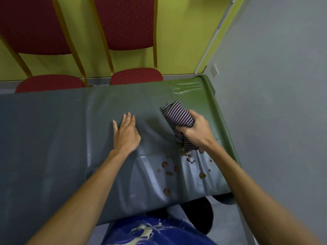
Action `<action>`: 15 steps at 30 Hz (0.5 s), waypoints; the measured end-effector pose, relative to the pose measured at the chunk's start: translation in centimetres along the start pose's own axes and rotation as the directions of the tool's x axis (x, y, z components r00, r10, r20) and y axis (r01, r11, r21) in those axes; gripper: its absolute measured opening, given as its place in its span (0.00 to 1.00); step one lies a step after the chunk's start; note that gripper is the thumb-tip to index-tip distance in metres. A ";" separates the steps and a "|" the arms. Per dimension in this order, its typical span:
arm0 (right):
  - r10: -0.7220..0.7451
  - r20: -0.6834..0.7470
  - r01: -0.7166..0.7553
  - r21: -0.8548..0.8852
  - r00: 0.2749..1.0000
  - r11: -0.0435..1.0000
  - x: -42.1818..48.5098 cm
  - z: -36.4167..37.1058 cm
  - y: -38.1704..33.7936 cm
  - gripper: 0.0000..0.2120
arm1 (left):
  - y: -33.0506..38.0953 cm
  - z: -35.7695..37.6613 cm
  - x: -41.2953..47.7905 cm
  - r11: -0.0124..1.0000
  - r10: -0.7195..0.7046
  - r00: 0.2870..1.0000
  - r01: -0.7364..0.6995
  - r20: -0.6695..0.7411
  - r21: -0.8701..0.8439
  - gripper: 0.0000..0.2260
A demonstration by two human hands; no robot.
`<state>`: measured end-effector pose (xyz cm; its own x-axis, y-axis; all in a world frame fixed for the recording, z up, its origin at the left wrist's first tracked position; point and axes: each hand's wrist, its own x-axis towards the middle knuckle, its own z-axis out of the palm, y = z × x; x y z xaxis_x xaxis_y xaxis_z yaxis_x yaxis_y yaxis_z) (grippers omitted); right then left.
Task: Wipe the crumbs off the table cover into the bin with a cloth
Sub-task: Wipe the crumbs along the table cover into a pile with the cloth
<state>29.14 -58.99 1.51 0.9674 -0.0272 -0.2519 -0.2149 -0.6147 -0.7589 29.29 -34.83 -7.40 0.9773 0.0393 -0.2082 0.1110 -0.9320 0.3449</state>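
A grey-green table cover point(53, 138) spreads across the table. My right hand point(196, 129) is shut on a bunched black-and-white striped cloth point(178, 115), pressed on the cover near the right edge. Several brown crumbs point(169, 169) lie scattered just in front of the cloth, towards the near edge. My left hand point(125, 133) rests flat on the cover, fingers apart, left of the cloth. A dark object point(200, 216) shows under the table's near right corner; whether it is the bin I cannot tell.
Two red padded chairs point(127, 29) with gold frames stand behind the table's far edge. A grey wall point(274, 103) runs close along the table's right side. My blue torn jeans point(155, 232) are at the near edge.
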 end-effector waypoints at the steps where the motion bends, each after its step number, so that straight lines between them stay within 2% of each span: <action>1: 0.086 -0.010 -0.083 0.154 0.996 0.985 0.1 0.0 -0.8 0.16 | -0.1 -0.4 -0.1 1.000 0.000 1.000 0.000 -0.005 -0.019 0.25; 3: 0.211 0.035 -0.206 0.416 0.977 0.886 -0.2 0.3 -1.8 0.15 | -0.6 -1.0 -1.0 0.998 0.011 0.999 -0.012 -0.034 -0.055 0.24; 6: 0.288 0.140 -0.313 0.591 0.947 0.744 -1.8 1.8 -2.3 0.15 | -1.7 -1.1 -3.2 0.993 0.009 0.997 -0.017 -0.076 -0.113 0.24; 8: 0.325 0.200 -0.376 0.630 0.924 0.680 -3.2 3.6 -2.0 0.16 | -2.6 -0.7 -4.9 0.987 -0.011 0.996 -0.004 -0.091 -0.159 0.24; 12: 0.395 0.338 -0.519 0.594 0.854 0.614 -6.3 7.5 -1.6 0.18 | -4.3 0.3 -8.0 0.978 -0.051 0.990 0.022 -0.135 -0.206 0.25; 14: 0.383 0.407 -0.558 0.558 0.829 0.615 -7.5 9.5 -2.3 0.22 | -5.2 0.7 -9.2 0.977 -0.070 0.984 0.034 -0.164 -0.211 0.27; 15: 0.381 0.411 -0.556 0.517 0.828 0.651 -8.0 10.6 -2.8 0.25 | -5.6 1.0 -9.7 0.978 -0.073 0.982 0.036 -0.174 -0.206 0.27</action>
<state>20.58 -48.70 -0.72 0.6645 0.0673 -0.7442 -0.7467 0.0227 -0.6647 19.03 -30.31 -8.21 0.9830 0.1698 -0.0702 0.1813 -0.8357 0.5184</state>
